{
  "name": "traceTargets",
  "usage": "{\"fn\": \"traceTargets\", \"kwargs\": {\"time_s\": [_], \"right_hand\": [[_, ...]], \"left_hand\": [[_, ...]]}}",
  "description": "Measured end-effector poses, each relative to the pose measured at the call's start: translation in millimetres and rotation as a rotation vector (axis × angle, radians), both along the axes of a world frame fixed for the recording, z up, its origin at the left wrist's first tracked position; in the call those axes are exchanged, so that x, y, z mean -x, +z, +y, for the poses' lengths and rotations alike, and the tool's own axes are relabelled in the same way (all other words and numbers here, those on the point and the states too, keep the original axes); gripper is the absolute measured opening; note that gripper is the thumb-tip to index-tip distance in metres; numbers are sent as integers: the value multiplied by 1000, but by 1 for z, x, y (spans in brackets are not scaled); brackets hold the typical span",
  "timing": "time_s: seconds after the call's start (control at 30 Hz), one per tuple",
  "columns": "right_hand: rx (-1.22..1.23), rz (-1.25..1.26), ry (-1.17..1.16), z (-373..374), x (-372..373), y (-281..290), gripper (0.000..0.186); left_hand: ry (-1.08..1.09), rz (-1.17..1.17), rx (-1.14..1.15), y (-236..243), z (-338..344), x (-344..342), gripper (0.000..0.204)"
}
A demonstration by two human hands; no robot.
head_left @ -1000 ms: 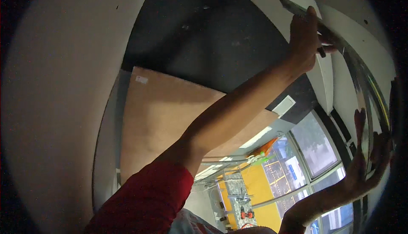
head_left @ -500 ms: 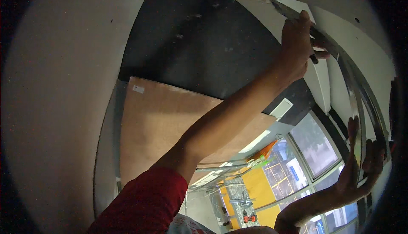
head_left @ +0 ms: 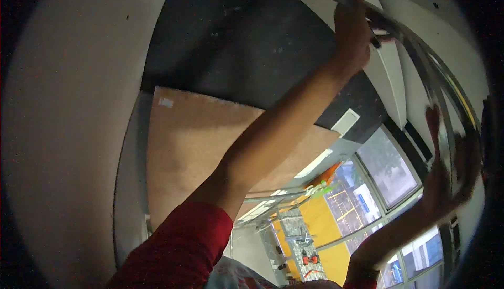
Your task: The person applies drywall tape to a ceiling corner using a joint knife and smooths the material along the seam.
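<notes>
A long metal channel runs along the upper right, up against the pale ceiling; the lens makes it look curved. My left hand, at the end of a raised arm with a red sleeve, is closed around the channel near its far end. A short dark stick pokes out from under the fingers of that hand; its kind I cannot make out. Lower down, my right hand has its thumb and fingers on either side of the channel, smeared by motion.
A black panel and a brown board fill the middle. Pale wall lies to the left. Windows stand at the lower right. Far below, red-and-black tools rest on a speckled surface beside yellow panels.
My left hand and the channel's far end have shifted slightly up and left in view. My right hand has slid upward along the channel. The whole view has moved a little.
</notes>
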State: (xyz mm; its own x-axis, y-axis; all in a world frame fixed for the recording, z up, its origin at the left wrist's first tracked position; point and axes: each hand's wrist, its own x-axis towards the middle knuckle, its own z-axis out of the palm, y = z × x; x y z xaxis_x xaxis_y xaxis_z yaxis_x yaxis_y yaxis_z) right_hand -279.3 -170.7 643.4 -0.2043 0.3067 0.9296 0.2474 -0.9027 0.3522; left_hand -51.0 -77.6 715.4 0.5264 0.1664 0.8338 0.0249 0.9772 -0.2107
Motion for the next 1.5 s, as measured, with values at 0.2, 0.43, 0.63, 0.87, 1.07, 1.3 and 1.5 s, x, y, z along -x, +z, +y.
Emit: {"fn": "traceTargets", "kwargs": {"time_s": [0.2,0.43,0.63,0.87,1.07,1.3,1.5], "right_hand": [[-83,-47,-65,15,8,-18,35],[1,-50,20,-34,7,-32,40],[66,151,523,-40,12,-28,38],[-479,-107,389,-20,9,-10,28],[-227,166,549,-44,24,-8,38],[132,31,-107,-60,32,0,42],[153,74,-29,-55,30,11,38]], "left_hand": [[16,-114,-64,-22,5,6,34],[7,-86,-213,-25,-12,20,37],[60,-97,-213,-27,-9,30,36],[131,36,-176,-16,-18,28,36],[89,-33,-126,-13,-21,35,39],[94,-43,-98,-12,-14,38,36],[76,2,-43,-11,-11,20,35]]}}
